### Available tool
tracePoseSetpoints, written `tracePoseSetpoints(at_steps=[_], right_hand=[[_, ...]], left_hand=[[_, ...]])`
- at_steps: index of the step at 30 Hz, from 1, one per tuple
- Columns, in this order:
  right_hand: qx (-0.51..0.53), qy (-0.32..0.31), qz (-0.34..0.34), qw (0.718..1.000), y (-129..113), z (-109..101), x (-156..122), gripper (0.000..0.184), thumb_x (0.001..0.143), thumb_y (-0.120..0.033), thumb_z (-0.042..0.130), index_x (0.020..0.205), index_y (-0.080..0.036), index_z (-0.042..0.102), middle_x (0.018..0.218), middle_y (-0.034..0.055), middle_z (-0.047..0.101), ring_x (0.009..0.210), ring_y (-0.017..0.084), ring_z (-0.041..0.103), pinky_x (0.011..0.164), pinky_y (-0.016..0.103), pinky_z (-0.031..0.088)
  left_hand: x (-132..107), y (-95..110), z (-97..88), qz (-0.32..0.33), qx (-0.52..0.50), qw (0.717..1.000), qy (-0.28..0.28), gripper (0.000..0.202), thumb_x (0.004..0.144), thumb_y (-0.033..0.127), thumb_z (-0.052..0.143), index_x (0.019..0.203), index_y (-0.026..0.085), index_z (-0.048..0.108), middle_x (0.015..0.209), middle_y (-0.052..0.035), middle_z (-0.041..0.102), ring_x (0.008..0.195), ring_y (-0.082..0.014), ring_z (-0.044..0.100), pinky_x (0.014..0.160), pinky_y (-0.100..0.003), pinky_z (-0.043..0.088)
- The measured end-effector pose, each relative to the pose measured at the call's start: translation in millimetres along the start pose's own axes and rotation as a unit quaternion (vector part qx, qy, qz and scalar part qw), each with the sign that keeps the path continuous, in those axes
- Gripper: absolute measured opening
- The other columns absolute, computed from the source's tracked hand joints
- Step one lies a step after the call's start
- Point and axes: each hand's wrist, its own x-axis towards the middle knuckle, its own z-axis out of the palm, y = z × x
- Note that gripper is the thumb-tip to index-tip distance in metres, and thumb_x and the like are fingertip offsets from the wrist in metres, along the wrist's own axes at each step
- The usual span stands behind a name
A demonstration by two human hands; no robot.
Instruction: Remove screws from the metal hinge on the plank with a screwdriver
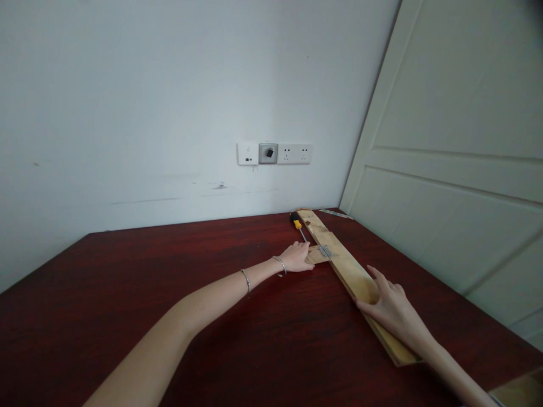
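Observation:
A long wooden board (348, 260) lies slantwise on the dark red table. A metal hinge (325, 251) sits at its left edge, reaching onto a short wooden piece (317, 255) that sticks out to the left. My left hand (296, 257) is closed on the outer end of that short piece. My right hand (389, 305) grips the long board across its width nearer to me, thumb at the left edge and fingers over the right side. A screwdriver (297, 224) with a yellow and black handle rests left of the board's far end, its tip close to my left fingers.
The red tabletop (237, 339) meets a white wall (148, 113) with sockets (294, 154). A pale panelled door (458, 124) rises along the right side. A thin strip (336, 214) lies at the far right corner. Another wooden piece (520, 391) shows at bottom right.

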Motion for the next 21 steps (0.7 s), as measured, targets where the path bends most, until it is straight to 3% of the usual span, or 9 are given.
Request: tracePoseSetpoints(at_steps=[6,11,15,21], right_hand=[[0.022,0.024,0.019,0.999,-11,-6,-9,0.083,0.072,-0.052,0.057,0.142,-0.012,0.038,0.111,0.016,0.063,0.106,0.038,0.054,0.089,0.046,0.047],[0.023,0.058,0.012,0.998,-43,-24,-20,0.082,0.072,-0.053,0.057,0.14,-0.01,0.041,0.117,0.0163,0.061,0.105,0.037,0.053,0.091,0.047,0.046],[0.048,0.067,0.007,0.997,-85,-31,-34,0.081,0.073,-0.052,0.058,0.14,-0.009,0.041,0.118,0.0169,0.061,0.104,0.036,0.051,0.091,0.046,0.045],[0.094,0.065,-0.004,0.993,-160,-16,-68,0.08,0.073,-0.049,0.06,0.14,-0.009,0.042,0.113,0.0173,0.062,0.101,0.036,0.051,0.085,0.045,0.046]], left_hand=[[-7,-6,-11.8,0.03,-0.057,0.998,0.02,0.072,0.077,0.043,0.067,0.132,0.002,0.043,0.128,-0.0233,0.054,0.116,-0.0333,0.053,0.095,-0.038,0.045],[-28,-12,-42.3,0.046,-0.049,0.997,0.034,0.071,0.075,0.043,0.071,0.13,0.006,0.046,0.125,-0.0188,0.056,0.115,-0.0308,0.053,0.098,-0.038,0.042],[-63,-23,-78.9,0.028,-0.014,1.0,0.002,0.068,0.077,0.046,0.069,0.131,0.009,0.049,0.123,-0.0153,0.057,0.116,-0.0292,0.049,0.1,-0.036,0.04],[-133,-50,-124.0,-0.038,0.016,0.994,-0.104,0.084,0.074,0.048,0.068,0.141,0.009,0.038,0.136,-0.0159,0.048,0.124,-0.0295,0.042,0.105,-0.034,0.034]])
